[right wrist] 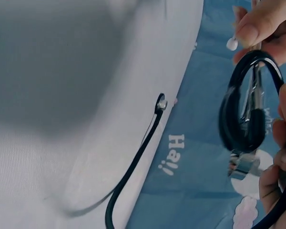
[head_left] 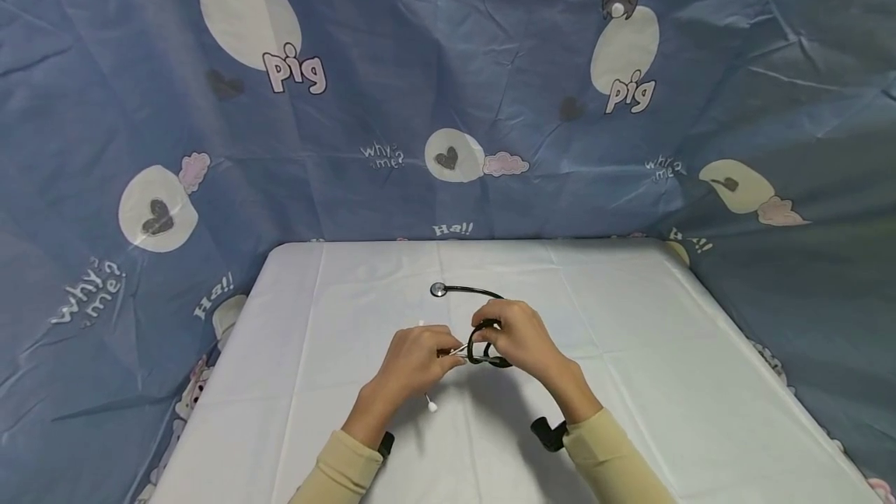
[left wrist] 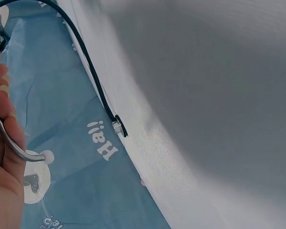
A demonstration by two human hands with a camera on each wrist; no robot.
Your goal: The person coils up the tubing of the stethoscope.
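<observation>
Both hands hold a stethoscope above the white table. My left hand point(head_left: 418, 355) grips its metal ear tubes, and a white ear tip point(head_left: 432, 407) pokes out below the fingers. In the left wrist view, one curved metal ear tube point(left wrist: 15, 149) runs across the palm. My right hand point(head_left: 521, 335) pinches the black tubing point(right wrist: 227, 112), which bends into a loop between the two hands. Beyond the hands, the round chest piece point(head_left: 439, 289) hangs at the free end of the tube, pointing left, near the table's far part in the head view.
A white cloth covers the table point(head_left: 350, 278). Behind it and along its sides hangs a blue printed curtain point(head_left: 392, 84). Black camera mounts point(head_left: 549, 434) sit at the wrists, below tan sleeves point(head_left: 612, 449). Shadows of the hands fall on the cloth.
</observation>
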